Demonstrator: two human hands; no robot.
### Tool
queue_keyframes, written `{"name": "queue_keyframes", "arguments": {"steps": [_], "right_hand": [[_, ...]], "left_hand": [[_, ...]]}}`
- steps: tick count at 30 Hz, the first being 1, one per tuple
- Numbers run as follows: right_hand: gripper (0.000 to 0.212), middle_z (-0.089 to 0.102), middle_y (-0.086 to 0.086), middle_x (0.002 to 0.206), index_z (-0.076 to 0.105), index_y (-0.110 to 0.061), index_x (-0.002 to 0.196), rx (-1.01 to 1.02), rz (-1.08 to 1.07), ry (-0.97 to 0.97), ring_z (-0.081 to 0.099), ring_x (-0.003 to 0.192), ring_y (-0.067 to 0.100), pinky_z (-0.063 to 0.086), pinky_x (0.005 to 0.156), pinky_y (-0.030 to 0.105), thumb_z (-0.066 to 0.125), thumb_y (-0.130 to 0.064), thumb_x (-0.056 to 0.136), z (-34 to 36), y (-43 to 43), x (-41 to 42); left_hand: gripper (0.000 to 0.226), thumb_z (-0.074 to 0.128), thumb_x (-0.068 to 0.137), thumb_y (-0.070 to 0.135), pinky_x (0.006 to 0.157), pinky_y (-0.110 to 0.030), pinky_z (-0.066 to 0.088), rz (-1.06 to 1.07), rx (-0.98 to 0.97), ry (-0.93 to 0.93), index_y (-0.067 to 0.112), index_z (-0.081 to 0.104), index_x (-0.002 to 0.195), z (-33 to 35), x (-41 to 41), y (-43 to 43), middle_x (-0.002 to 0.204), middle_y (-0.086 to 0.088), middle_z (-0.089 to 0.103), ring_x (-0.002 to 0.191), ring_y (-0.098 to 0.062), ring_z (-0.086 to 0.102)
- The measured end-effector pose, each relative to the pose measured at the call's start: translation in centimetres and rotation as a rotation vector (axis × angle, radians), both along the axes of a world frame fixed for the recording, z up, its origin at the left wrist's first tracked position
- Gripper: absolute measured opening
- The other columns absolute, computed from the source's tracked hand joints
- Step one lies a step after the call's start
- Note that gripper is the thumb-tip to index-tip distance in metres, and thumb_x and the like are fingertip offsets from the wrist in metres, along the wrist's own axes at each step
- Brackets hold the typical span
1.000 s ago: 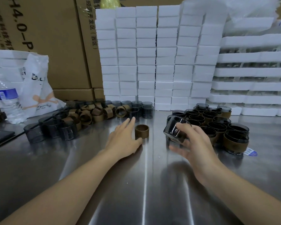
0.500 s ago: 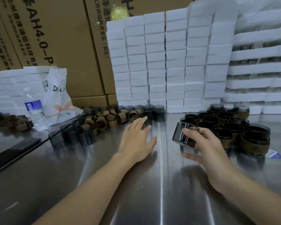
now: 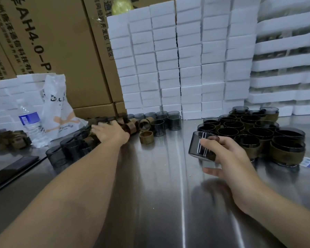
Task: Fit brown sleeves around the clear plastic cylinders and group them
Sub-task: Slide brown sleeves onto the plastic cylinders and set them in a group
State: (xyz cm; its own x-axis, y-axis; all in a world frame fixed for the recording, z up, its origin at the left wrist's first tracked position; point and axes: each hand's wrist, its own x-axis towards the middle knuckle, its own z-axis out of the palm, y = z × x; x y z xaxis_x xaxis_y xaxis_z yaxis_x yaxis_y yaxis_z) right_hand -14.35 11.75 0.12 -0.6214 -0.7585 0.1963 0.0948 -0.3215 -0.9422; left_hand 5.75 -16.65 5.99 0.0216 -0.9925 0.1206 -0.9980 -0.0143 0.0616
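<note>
Many sleeved cylinders (image 3: 276, 138) stood packed together at the right of the frame, touching one another in a tight group. That part of the job looked done. I could not count them well.

The right hand (image 3: 231, 158) was at the middle right, just beside that group. Its grip was curled round one bare cylinder (image 3: 198, 146), which was tilted and held up off the shiny surface (image 3: 159, 203). It had no sleeve on it yet.

The left hand (image 3: 110, 132) reached to the middle left, onto a pile of brown sleeves (image 3: 132, 127). Its grip looked spread, with the fingers lying fairly straight on the pile. I could not see it holding a sleeve. One lone sleeve (image 3: 146, 137) stood by itself on the surface, near the pile and the hand.

Lots was left to do, I think. A row of bare cylinders (image 3: 68, 149) waited at the left, below the pile. The back cylinders (image 3: 168, 120) stood bare too, near the white boxes (image 3: 186, 59). Each one would need a sleeve and then a place in the group.
</note>
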Motion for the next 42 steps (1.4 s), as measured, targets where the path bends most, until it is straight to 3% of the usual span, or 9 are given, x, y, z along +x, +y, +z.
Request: {"name": "queue_keyframes", "arguments": {"steps": [3, 8, 11, 14, 16, 22, 30, 38, 42], "right_hand": [[0.03, 0.072, -0.016, 0.086, 0.075, -0.022, 0.11, -0.001, -0.006, 0.003, 0.066, 0.074, -0.005, 0.067, 0.07, 0.035, 0.085, -0.037, 0.086, 0.0, -0.1, -0.3], [0.031, 0.073, -0.014, 0.09, 0.075, -0.023, 0.109, -0.007, 0.007, 0.017, 0.07, 0.083, -0.001, 0.062, 0.065, 0.028, 0.085, -0.039, 0.084, -0.3, -0.2, -0.4], [0.032, 0.073, -0.009, 0.096, 0.074, -0.024, 0.112, -0.016, 0.002, 0.002, 0.071, 0.094, 0.005, 0.061, 0.064, 0.028, 0.086, -0.037, 0.085, -0.1, -0.2, -0.2], [0.04, 0.064, 0.0, 0.102, 0.07, -0.028, 0.127, -0.025, -0.012, -0.01, 0.068, 0.099, 0.013, 0.064, 0.067, 0.033, 0.085, -0.033, 0.09, 0.2, 0.0, 0.0], [0.048, 0.062, 0.0, 0.105, 0.066, -0.028, 0.136, -0.033, -0.023, -0.006, 0.069, 0.102, 0.017, 0.066, 0.072, 0.035, 0.084, -0.029, 0.091, 0.7, 0.2, 0.1], [0.037, 0.073, 0.006, 0.112, 0.071, -0.024, 0.119, -0.019, -0.068, 0.067, 0.074, 0.108, 0.029, 0.067, 0.079, 0.039, 0.088, -0.028, 0.086, 1.5, 0.6, -0.1], [0.055, 0.065, -0.012, 0.097, 0.05, -0.035, 0.107, 0.039, -0.251, 0.431, 0.064, 0.084, 0.0, 0.045, 0.076, 0.017, 0.092, -0.056, 0.077, 1.5, 1.1, -1.0], [0.049, 0.062, -0.009, 0.121, 0.053, -0.052, 0.133, -0.021, -0.215, 0.582, 0.067, 0.105, 0.015, 0.061, 0.09, 0.054, 0.08, -0.035, 0.096, 2.0, 1.9, -0.4], [0.04, 0.054, -0.015, 0.123, 0.057, -0.053, 0.126, -0.012, -0.215, 0.691, 0.061, 0.11, 0.003, 0.052, 0.099, 0.029, 0.074, -0.031, 0.098, 1.8, 1.9, -0.4]], "left_hand": [[0.051, 0.063, 0.101, 0.024, 0.107, -0.054, 0.049, -0.067, -0.058, -0.055, 0.015, 0.051, 0.15, -0.3, 0.4, -0.4, 0.147, -0.02, 0.054, 0.136, -0.043, 0.051], [0.009, 0.061, 0.098, 0.009, 0.087, -0.045, 0.052, -0.228, -0.273, -0.079, 0.015, 0.061, 0.105, 0.8, -0.1, 0.6, 0.1, -0.009, 0.061, 0.107, -0.038, 0.065], [0.015, 0.062, 0.097, 0.015, 0.083, -0.042, 0.055, -0.274, -0.273, -0.003, 0.019, 0.073, 0.107, 2.0, -0.4, 1.9, 0.095, -0.006, 0.069, 0.095, -0.035, 0.068], [0.015, 0.068, 0.098, 0.02, 0.084, -0.039, 0.061, -0.406, -0.094, 0.289, 0.029, 0.08, 0.099, 3.0, -1.3, 4.2, 0.1, 0.003, 0.076, 0.095, -0.024, 0.069], [0.014, 0.075, 0.098, 0.024, 0.065, -0.023, 0.054, -0.538, 0.063, 0.503, 0.025, 0.081, 0.086, 2.7, -2.1, 6.6, 0.079, 0.009, 0.074, 0.078, -0.015, 0.064], [0.005, 0.077, 0.093, 0.022, 0.047, -0.021, 0.035, -0.722, 0.476, 0.582, 0.019, 0.08, 0.091, -2.3, -5.0, 13.9, 0.07, 0.005, 0.069, 0.051, -0.006, 0.054], [0.025, 0.086, 0.091, 0.023, 0.065, -0.021, 0.058, -0.744, 0.741, 1.177, 0.017, 0.08, 0.116, -2.4, -4.3, 16.4, 0.104, 0.0, 0.083, 0.088, -0.013, 0.077], [0.075, 0.096, 0.076, 0.013, 0.08, -0.03, 0.064, -0.896, 0.76, 1.411, 0.028, 0.066, 0.142, -2.1, -4.2, 17.2, 0.112, -0.02, 0.079, 0.111, -0.033, 0.079], [0.067, 0.09, 0.083, 0.004, 0.08, -0.031, 0.065, -0.959, 0.615, 1.38, 0.023, 0.067, 0.143, -2.3, -4.5, 17.3, 0.117, -0.029, 0.073, 0.107, -0.032, 0.08]]}}
